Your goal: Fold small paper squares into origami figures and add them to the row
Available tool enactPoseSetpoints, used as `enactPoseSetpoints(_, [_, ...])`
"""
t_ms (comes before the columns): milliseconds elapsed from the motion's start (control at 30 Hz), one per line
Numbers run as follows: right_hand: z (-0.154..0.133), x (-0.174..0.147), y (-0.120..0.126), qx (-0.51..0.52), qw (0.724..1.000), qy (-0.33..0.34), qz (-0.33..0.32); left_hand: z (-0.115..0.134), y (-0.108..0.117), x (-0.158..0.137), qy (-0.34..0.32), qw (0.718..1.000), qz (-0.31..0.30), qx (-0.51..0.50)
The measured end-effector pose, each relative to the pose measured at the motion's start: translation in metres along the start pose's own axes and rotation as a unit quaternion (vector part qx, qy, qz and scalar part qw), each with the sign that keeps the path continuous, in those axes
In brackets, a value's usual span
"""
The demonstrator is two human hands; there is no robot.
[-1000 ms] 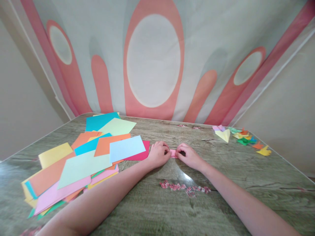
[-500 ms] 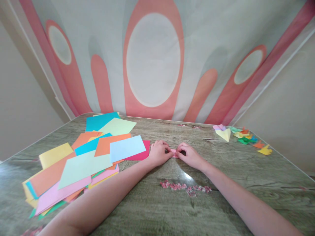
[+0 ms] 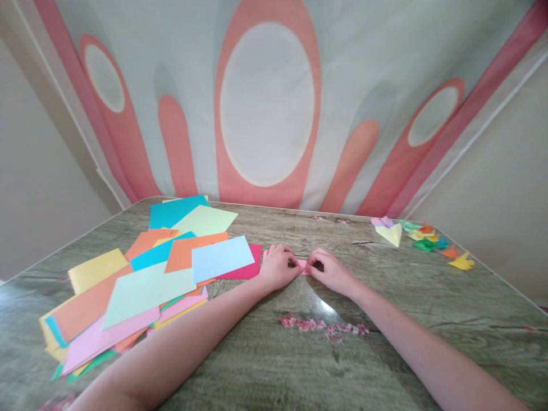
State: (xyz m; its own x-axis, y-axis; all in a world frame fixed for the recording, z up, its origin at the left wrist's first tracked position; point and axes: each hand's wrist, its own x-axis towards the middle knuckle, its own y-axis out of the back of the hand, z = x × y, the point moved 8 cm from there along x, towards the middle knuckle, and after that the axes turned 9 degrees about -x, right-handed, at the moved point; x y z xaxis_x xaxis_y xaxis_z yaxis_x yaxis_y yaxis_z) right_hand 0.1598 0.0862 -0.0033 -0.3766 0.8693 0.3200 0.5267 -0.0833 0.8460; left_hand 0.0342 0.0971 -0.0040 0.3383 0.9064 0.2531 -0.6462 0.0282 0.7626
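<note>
Between my two hands is a small folded piece of pink paper [image 3: 303, 266], low over the wooden-patterned tabletop. My left hand [image 3: 279, 266] is closed on its left end, thumb and fingers pinched together. At the right end, my right hand [image 3: 327, 270] pinches the paper in the same way. Only a short pink stretch shows between the fingertips; both ends are covered by my fingers. A red sheet [image 3: 246, 268] lies just left of my left hand, partly under a light blue sheet [image 3: 222, 258].
Loose coloured sheets [image 3: 145, 294] spread in an overlapping pile on the left, beside my left forearm. Several small folded paper figures [image 3: 428, 244] and a pale yellow folded piece [image 3: 389, 234] sit at the far right. A printed backdrop [image 3: 265, 103] rises behind the table [image 3: 274, 354].
</note>
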Motion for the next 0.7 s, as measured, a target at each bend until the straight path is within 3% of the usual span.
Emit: enactPoseSetpoints(700, [0.0027,-0.0001,-0.0011,-0.017,1.0,0.001,0.014,0.0029,0.001,0.0014,0.0,1.0,-0.025,0.012])
